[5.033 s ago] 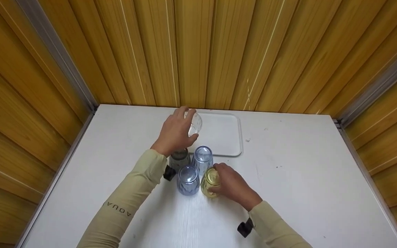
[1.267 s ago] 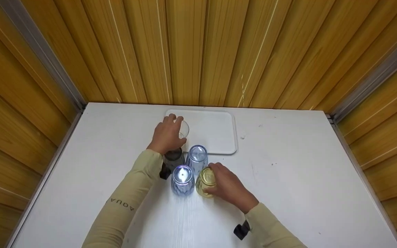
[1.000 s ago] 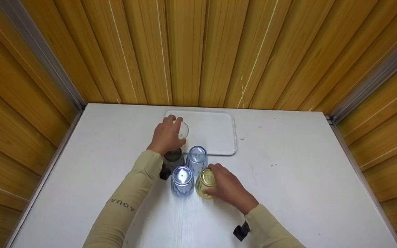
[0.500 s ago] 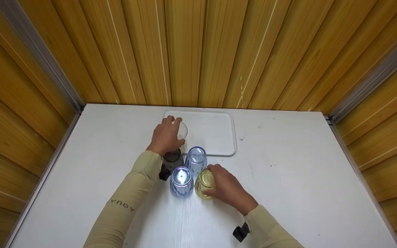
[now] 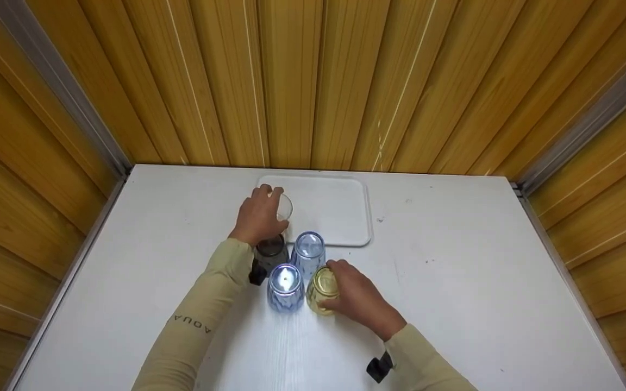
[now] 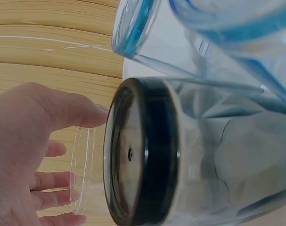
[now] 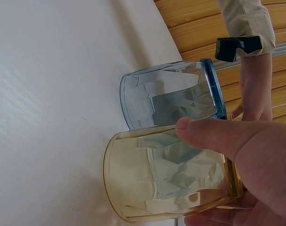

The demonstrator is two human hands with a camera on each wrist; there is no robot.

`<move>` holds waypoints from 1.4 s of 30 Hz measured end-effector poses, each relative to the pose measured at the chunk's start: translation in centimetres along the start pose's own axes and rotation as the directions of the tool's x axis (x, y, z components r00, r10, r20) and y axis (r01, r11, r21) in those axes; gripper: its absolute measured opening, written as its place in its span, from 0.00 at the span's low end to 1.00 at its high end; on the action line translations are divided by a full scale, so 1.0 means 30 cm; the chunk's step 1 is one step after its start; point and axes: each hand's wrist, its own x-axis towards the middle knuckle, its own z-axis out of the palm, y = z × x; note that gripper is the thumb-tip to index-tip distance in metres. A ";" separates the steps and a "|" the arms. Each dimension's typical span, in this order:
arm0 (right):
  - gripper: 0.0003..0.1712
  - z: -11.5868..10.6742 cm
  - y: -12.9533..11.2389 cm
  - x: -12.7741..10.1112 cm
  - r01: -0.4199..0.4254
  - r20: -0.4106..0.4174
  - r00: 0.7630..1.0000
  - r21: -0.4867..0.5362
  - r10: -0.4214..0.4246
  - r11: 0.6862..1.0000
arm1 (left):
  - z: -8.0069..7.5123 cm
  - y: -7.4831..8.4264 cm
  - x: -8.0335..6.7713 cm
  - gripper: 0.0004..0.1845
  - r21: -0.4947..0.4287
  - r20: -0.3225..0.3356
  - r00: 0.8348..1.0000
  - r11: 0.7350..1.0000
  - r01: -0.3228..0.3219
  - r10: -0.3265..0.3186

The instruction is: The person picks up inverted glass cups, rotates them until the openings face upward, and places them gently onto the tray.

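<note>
My left hand (image 5: 258,216) holds a clear glass (image 5: 286,207) over the left part of the white tray (image 5: 340,239); the hand hides much of it. In the left wrist view the clear glass (image 6: 83,165) shows partly behind an upside-down dark grey glass (image 6: 218,155). My right hand (image 5: 359,296) grips an upside-down yellow glass (image 5: 321,296) at the front right of a tight cluster, thumb on its near side. Beside it stand a front blue glass (image 5: 286,296) and a rear blue glass (image 5: 308,252), both upside down. The dark glass (image 5: 271,250) sits below my left wrist.
The white table (image 5: 465,282) carries the tray near its back edge. Wood-patterned panels (image 5: 291,81) rise behind and at both sides. Black wrist mounts (image 5: 379,368) hang from both sleeves, the left one close to the dark glass.
Since five seconds ago, my left hand has moved slightly left and nearer with the clear glass. In the last second it barely shifts. My right hand keeps its grip on the yellow glass.
</note>
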 end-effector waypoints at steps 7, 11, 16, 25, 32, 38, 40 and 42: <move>0.47 0.000 -0.004 -0.001 -0.006 0.008 1.000 0.000 0.006 1.000 | 0.013 -0.014 -0.006 0.38 -0.014 -0.005 1.000 1.000 0.009 -0.009; 0.46 -0.001 -0.004 -0.001 0.029 -0.007 1.000 -0.042 -0.030 0.999 | 0.011 -0.017 -0.011 0.37 -0.020 -0.001 1.000 1.000 0.021 -0.021; 0.45 -0.003 -0.003 -0.003 0.036 -0.007 0.999 -0.046 -0.037 0.998 | 0.008 -0.019 -0.016 0.36 -0.007 0.021 0.999 0.999 0.041 -0.041; 0.45 -0.010 0.001 0.002 0.027 -0.003 1.000 -0.026 -0.027 0.999 | 0.004 -0.024 -0.018 0.36 -0.021 0.054 0.997 0.998 0.062 -0.061; 0.45 -0.011 0.003 0.012 0.008 0.002 1.000 0.028 -0.008 1.000 | -0.004 -0.031 -0.020 0.38 -0.006 0.071 0.996 0.999 0.049 -0.049; 0.45 -0.014 0.008 0.020 0.008 0.001 1.000 0.039 -0.008 0.999 | -0.010 -0.035 -0.017 0.38 -0.012 0.057 0.997 0.999 0.045 -0.044; 0.45 -0.016 0.010 0.021 0.016 -0.007 1.000 0.036 -0.015 0.999 | -0.010 -0.036 -0.015 0.38 -0.006 0.056 0.997 0.999 0.046 -0.046; 0.44 -0.016 0.014 0.023 0.025 -0.015 1.000 0.030 -0.025 0.999 | -0.009 -0.035 -0.013 0.38 -0.005 0.050 0.998 0.999 0.043 -0.042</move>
